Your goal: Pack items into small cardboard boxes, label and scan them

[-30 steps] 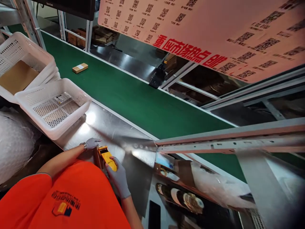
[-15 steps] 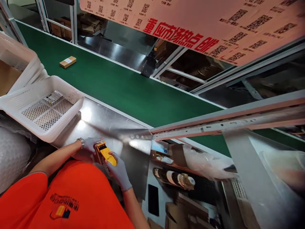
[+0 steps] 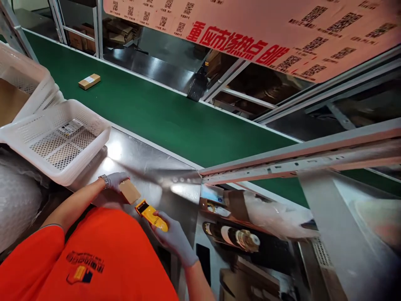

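My left hand (image 3: 118, 181), in a grey glove with a metal watch band at the wrist, is closed on the end of a small brown cardboard box (image 3: 130, 191). In my gloved right hand (image 3: 175, 237) is a yellow hand-held tool (image 3: 153, 215) with a dark, wide head; its exact kind I cannot tell. The tool's head points toward the box, with a small gap between them. Both hands are over the near edge of a shiny metal worktop (image 3: 147, 167), close to my orange shirt.
A white plastic basket (image 3: 102, 144) with a label inside stands to the left. Beyond the worktop runs a green conveyor belt (image 3: 156, 121) carrying a small parcel (image 3: 89, 81). A metal rail (image 3: 282, 161) crosses on the right, above a shelf with a black phone-like slab (image 3: 203, 259).
The yellow tool has moved right and toward me, away from the box it was against. The box has turned so a broad brown face shows.
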{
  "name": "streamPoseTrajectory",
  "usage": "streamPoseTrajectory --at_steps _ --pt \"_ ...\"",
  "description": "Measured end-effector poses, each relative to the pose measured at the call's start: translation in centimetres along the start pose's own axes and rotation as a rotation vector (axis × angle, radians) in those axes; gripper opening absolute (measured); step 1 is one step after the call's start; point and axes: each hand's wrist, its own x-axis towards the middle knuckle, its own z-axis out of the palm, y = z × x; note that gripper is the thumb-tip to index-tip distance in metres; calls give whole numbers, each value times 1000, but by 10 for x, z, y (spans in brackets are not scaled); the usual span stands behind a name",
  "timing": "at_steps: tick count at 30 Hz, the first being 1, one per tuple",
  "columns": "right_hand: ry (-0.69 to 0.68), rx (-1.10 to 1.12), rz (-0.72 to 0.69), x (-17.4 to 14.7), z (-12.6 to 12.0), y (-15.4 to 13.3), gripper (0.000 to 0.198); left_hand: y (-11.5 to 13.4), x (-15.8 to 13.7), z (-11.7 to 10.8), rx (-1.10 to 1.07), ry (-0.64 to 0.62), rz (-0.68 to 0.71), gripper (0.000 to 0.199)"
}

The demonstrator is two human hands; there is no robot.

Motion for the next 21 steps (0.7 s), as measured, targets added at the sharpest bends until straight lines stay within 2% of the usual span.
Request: streamPoseTrajectory --at_steps 4,6,8,10,13,15,17,21 --pt "-75 -103 -42 20 4 7 56 -17 -7 -10 126 -33 -39 76" --pt "-67 -127 -69 32 10 1 54 -14 -11 -10 246 -11 -56 93" --pt "-71 -121 -89 39 15 -5 53 -5 -13 -2 404 -4 -57 114" --pt "-81 -85 -101 42 18 -9 53 5 -14 14 512 -36 -8 122" --pt "-79 -11 -101 42 21 -11 55 18 -12 38 518 -60 90 114" --pt "-75 44 -79 38 20 -8 54 22 -10 47 508 -23 80 103" --pt "-64 79 -60 30 14 -3 52 22 -9 49 507 -7 51 94" --pt "-34 15 -64 8 -4 10 51 23 -6 42 526 -74 79 89"
